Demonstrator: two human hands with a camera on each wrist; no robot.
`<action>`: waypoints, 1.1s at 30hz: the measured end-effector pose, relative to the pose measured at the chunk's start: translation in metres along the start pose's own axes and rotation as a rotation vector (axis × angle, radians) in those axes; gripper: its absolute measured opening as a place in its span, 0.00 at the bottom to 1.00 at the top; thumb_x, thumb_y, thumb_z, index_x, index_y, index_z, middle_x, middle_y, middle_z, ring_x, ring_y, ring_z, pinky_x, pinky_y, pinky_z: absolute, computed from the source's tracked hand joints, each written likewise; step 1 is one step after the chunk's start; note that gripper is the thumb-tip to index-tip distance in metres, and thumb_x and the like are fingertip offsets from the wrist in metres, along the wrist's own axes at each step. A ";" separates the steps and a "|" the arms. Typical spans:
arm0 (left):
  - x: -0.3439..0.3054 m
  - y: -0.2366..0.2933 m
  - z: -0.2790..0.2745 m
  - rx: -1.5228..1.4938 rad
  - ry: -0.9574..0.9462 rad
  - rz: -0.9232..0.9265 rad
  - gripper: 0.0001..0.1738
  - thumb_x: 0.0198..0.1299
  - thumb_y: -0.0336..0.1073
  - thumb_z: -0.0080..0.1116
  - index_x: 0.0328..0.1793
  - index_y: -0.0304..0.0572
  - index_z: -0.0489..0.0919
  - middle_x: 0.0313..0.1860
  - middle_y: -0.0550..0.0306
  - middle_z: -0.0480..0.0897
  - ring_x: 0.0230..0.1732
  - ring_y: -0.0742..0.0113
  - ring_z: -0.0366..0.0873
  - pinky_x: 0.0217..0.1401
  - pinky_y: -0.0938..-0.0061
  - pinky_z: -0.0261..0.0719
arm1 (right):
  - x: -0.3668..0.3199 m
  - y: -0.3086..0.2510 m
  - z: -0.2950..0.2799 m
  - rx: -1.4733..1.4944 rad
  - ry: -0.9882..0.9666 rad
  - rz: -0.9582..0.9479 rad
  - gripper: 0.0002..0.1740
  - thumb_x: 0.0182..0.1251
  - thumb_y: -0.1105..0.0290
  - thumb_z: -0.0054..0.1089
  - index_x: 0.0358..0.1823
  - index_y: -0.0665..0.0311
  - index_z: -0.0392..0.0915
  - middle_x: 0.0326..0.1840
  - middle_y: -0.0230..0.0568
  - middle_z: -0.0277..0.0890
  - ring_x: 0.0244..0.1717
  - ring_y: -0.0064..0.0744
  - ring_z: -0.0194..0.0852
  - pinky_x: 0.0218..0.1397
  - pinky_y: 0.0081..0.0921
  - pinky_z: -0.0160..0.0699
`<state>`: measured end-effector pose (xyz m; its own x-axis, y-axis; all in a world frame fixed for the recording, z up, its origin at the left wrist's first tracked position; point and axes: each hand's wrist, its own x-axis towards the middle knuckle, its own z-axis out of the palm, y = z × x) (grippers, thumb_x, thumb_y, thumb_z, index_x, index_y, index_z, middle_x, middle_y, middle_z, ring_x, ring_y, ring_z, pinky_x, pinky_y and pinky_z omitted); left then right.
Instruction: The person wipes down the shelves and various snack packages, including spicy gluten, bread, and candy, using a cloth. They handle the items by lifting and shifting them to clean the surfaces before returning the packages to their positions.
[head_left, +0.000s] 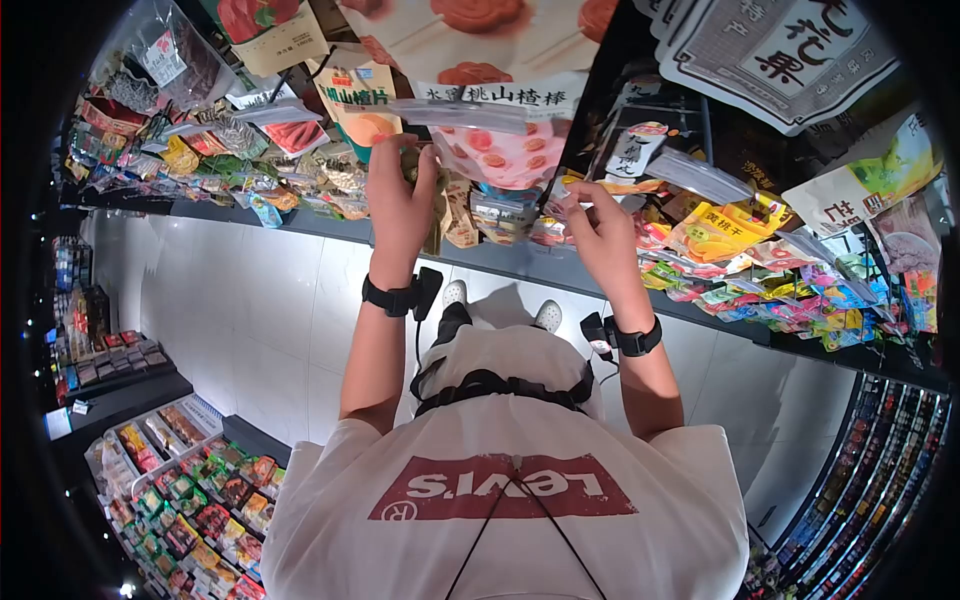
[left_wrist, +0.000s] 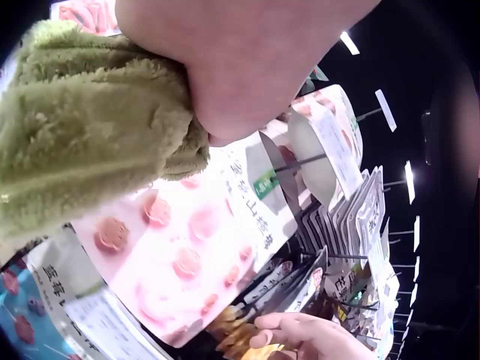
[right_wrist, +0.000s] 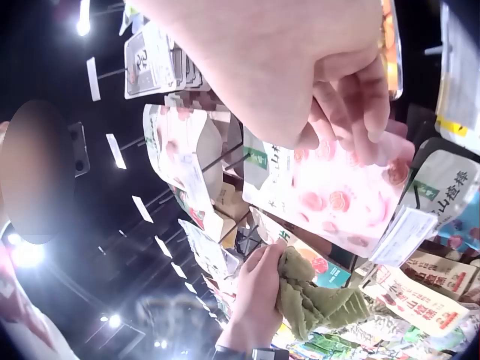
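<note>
My left hand (head_left: 402,205) grips a fluffy green cloth (left_wrist: 90,120), bunched up and hanging below the fingers in the right wrist view. A pink and white snack pouch (right_wrist: 322,199) with round red candies printed on it hangs on the rack between both hands. The left hand is at the pouch's left side in the head view. Near its right side is my right hand (head_left: 605,235), fingers loosely bent and without anything gripped. In the right wrist view those fingers (right_wrist: 371,105) overlap the upper part of the pouch.
A yellow snack bag (head_left: 722,232) and many other packets hang to the right. More packets (head_left: 290,135) fill the left side. White price tags (right_wrist: 405,236) stick out on hooks. Behind me are a bin of packaged snacks (head_left: 205,510) and shelves (head_left: 865,470).
</note>
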<state>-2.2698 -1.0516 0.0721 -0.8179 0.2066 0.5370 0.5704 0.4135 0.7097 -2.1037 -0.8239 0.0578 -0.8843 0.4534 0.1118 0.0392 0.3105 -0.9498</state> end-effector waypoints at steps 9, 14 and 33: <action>0.067 -0.104 -0.075 0.037 -0.021 0.008 0.17 0.75 0.33 0.66 0.65 0.32 0.80 0.58 0.36 0.85 0.57 0.37 0.84 0.62 0.53 0.81 | 0.035 -0.031 0.129 0.012 -0.023 0.009 0.11 0.81 0.68 0.67 0.56 0.68 0.83 0.44 0.42 0.89 0.36 0.28 0.86 0.42 0.28 0.85; 0.099 -0.140 -0.085 -0.019 -0.114 0.025 0.24 0.80 0.36 0.64 0.75 0.28 0.76 0.63 0.37 0.87 0.63 0.44 0.86 0.69 0.59 0.81 | 0.080 -0.046 0.196 -0.022 0.073 -0.034 0.16 0.81 0.65 0.69 0.59 0.71 0.84 0.45 0.48 0.91 0.38 0.33 0.89 0.47 0.30 0.86; 0.100 -0.153 -0.059 -0.089 -0.045 0.042 0.21 0.73 0.34 0.72 0.67 0.34 0.81 0.50 0.47 0.89 0.47 0.59 0.88 0.53 0.65 0.84 | 0.139 -0.034 0.219 -0.076 0.286 -0.115 0.17 0.83 0.60 0.69 0.49 0.71 0.87 0.29 0.48 0.90 0.24 0.32 0.90 0.31 0.31 0.85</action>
<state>-2.4343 -1.1467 0.0439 -0.7947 0.2622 0.5475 0.6069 0.3236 0.7259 -2.3301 -0.9545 0.0417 -0.7185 0.6251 0.3049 -0.0089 0.4301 -0.9027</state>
